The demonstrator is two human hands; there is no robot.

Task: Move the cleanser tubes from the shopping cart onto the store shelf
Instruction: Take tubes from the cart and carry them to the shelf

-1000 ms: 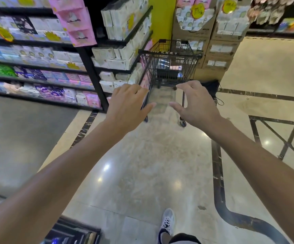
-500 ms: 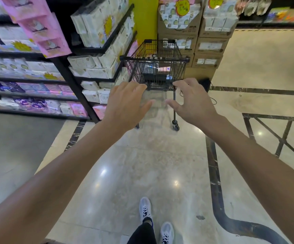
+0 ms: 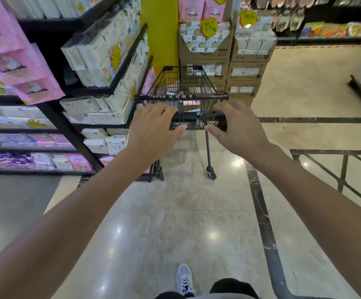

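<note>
Stepping forward on a white sneaker [image 3: 185, 278] over glossy floor tiles [image 3: 175, 223], a person reaches both bare arms toward a small black wire shopping cart [image 3: 183, 100] parked at the end of an aisle. The left hand [image 3: 151, 130] and right hand [image 3: 237, 126] hang just short of the cart's near rail, fingers loosely spread and gently bent, thumbs pointing inward, neither holding anything; whether a fingertip already touches the wire cannot be told. The cleanser tubes are not clearly readable: a few pale packages [image 3: 191, 102] lie low in the basket, seen only through the mesh. The store shelf [image 3: 101, 91] stands just beside the cart's left flank, stacked with white packs, and cardboard display boxes [image 3: 224, 67] rise behind. The step in hand appears to be closing on the cart; done well, it likely means steadying the rail with one hand so the wheels stay put, then reaching over the rim rather than through the mesh to pick the tubes
</note>
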